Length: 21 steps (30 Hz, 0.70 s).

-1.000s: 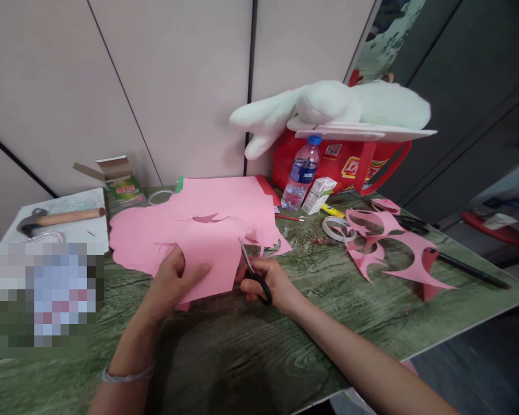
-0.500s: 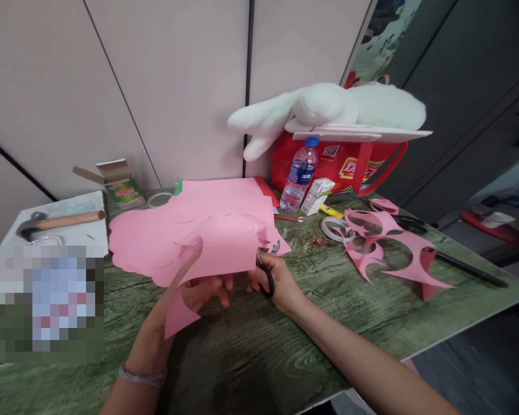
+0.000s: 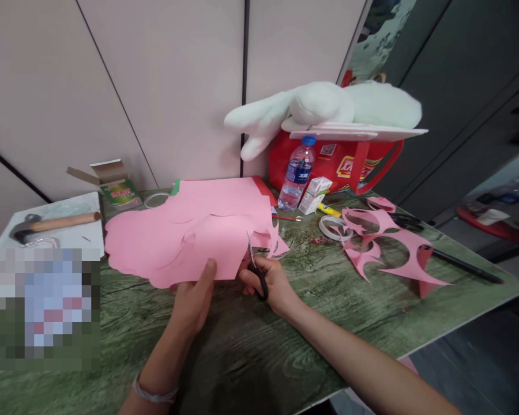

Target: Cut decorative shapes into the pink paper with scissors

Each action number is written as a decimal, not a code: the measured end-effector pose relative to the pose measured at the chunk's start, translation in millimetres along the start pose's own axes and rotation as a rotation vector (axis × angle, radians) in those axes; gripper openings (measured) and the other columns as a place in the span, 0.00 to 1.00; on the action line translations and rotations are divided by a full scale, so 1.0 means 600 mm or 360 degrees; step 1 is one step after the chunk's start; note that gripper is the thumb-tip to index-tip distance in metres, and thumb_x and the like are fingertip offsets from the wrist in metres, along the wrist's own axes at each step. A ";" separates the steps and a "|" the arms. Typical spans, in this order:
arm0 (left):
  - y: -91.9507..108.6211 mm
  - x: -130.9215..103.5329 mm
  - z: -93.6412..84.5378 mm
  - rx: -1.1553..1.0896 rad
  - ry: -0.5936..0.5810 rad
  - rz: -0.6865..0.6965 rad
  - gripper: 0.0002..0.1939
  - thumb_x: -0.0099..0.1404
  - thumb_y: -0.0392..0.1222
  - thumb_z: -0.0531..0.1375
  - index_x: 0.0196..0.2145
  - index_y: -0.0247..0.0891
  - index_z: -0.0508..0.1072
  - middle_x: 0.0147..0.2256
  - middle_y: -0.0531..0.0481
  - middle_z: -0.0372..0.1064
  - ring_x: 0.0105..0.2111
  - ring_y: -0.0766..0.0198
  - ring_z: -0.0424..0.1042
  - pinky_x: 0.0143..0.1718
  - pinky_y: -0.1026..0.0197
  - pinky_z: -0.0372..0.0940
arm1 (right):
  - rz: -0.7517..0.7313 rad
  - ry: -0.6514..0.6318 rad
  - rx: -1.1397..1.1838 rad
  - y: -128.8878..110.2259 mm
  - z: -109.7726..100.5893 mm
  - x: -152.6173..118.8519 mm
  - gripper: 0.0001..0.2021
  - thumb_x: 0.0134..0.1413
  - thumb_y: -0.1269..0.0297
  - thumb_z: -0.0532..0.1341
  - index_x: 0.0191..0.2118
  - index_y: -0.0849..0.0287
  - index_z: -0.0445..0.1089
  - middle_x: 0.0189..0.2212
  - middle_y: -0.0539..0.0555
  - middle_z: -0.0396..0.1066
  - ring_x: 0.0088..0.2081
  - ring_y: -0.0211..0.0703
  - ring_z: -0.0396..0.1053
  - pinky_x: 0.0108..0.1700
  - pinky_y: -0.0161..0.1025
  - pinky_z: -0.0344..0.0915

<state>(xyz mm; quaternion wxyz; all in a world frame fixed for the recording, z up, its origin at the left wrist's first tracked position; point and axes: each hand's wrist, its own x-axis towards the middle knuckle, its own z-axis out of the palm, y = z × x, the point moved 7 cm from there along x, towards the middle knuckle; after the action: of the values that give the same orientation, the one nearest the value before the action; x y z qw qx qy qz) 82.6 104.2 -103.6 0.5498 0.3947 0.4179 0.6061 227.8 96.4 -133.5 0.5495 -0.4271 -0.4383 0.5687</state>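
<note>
My left hand (image 3: 195, 297) grips the lower edge of a pink paper sheet (image 3: 227, 245), thumb on top and the other fingers hidden beneath. Black-handled scissors (image 3: 259, 279) are in my right hand (image 3: 271, 283), with their blades pointing up at the right edge of that sheet. Behind and to the left, scalloped pink paper (image 3: 134, 239) lies on the green wood-look table (image 3: 328, 346). Cut pink strips show just right of the scissor blades.
Pink offcuts (image 3: 398, 242), a tape roll (image 3: 331, 226) and a black rod (image 3: 467, 265) lie right. A water bottle (image 3: 296, 176), small white box (image 3: 315, 195) and red bag (image 3: 341, 164) stand behind. At left are a hammer (image 3: 64, 221) on a white board and an open box (image 3: 120, 193).
My left hand has moved from under the paper to its front edge, thumb now on top. The hanging pink flap is gone from view. The scissors have shifted slightly left, their blades now visible.
</note>
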 end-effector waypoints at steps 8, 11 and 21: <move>-0.012 -0.001 -0.017 0.0072 0.0168 -0.0201 0.22 0.42 0.44 0.72 0.37 0.35 0.76 0.41 0.44 0.77 0.46 0.52 0.72 0.52 0.53 0.65 | 0.0037 -0.0088 0.0062 -0.004 0.007 0.000 0.18 0.33 0.53 0.72 0.25 0.60 0.69 0.15 0.44 0.64 0.18 0.33 0.60 0.22 0.32 0.57; -0.018 -0.002 -0.024 0.0185 0.0157 -0.0237 0.19 0.44 0.42 0.71 0.36 0.36 0.76 0.42 0.43 0.76 0.48 0.51 0.71 0.53 0.52 0.64 | 0.0020 -0.0136 0.0103 -0.013 0.009 0.000 0.17 0.33 0.54 0.72 0.25 0.60 0.69 0.18 0.46 0.67 0.21 0.34 0.62 0.24 0.32 0.57; -0.027 0.005 -0.031 0.0216 0.0077 -0.0219 0.26 0.46 0.45 0.71 0.44 0.35 0.74 0.50 0.40 0.72 0.52 0.48 0.68 0.58 0.48 0.58 | 0.0013 -0.0205 0.0201 -0.015 0.013 -0.001 0.20 0.31 0.54 0.74 0.28 0.60 0.68 0.22 0.46 0.66 0.24 0.34 0.61 0.28 0.32 0.57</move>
<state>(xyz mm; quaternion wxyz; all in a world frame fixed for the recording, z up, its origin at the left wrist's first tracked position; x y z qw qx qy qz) 70.5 106.6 -124.8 0.5518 0.3867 0.4974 0.5465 222.2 95.5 -123.0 0.5438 -0.3559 -0.4342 0.6238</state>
